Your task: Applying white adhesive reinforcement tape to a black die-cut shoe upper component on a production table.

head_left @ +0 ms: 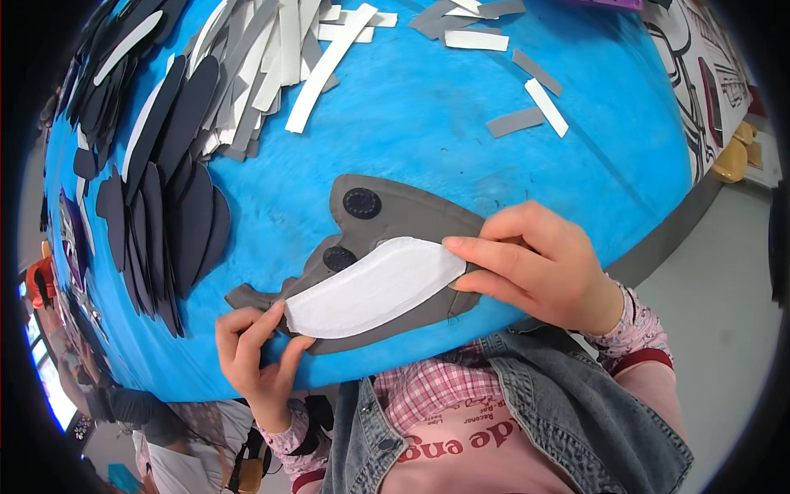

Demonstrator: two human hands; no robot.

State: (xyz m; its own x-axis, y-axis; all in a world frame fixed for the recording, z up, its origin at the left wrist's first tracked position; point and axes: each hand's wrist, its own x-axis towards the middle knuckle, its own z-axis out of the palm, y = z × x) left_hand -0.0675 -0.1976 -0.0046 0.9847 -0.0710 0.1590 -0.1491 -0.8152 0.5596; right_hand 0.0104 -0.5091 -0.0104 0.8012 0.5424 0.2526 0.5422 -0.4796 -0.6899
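Note:
A curved white fabric piece (pixel 374 288) lies over a larger grey fabric piece (pixel 411 210) near the table's front edge. Two dark round patches (pixel 362 203) show on the grey piece, the lower one partly tucked behind the white piece's upper edge. My left hand (pixel 257 350) pinches the white piece's left end between thumb and finger, where the grey piece narrows. At the white piece's right end, my right hand (pixel 535 267) grips it between thumb and fingers, together with the grey edge as far as I can tell.
A blue cover (pixel 576 189) spreads over the table. Dark oval pieces (pixel 160 239) are stacked at the left. White and grey strips (pixel 288 49) pile up behind, with several short strips (pixel 516 122) scattered at the back right. Another person (pixel 177 440) is at the lower left.

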